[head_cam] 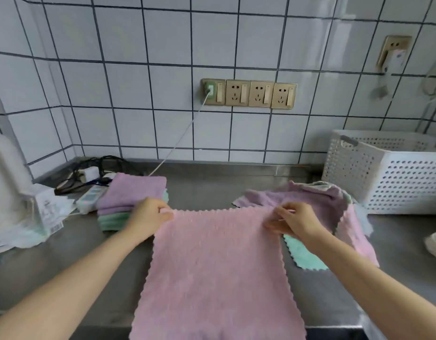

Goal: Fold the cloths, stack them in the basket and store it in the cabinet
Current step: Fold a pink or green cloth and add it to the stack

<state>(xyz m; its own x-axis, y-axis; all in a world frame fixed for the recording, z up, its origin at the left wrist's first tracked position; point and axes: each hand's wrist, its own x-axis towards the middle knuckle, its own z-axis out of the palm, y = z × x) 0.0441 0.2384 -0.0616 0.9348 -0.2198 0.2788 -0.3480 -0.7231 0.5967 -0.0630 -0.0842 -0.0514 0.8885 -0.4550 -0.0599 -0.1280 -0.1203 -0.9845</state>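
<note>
pink cloth (217, 266) spread flat (scalloped edges); white basket (388, 175) right.

light: even, soft | shadows: faint | edges: bowed | focus: perhaps slightly blurred

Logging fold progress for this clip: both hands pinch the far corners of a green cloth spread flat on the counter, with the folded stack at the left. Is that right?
Not quite: the head view shows the spread cloth is pink, not green. The left hand and right hand do pinch its far corners, and the folded stack sits at the left.
</note>
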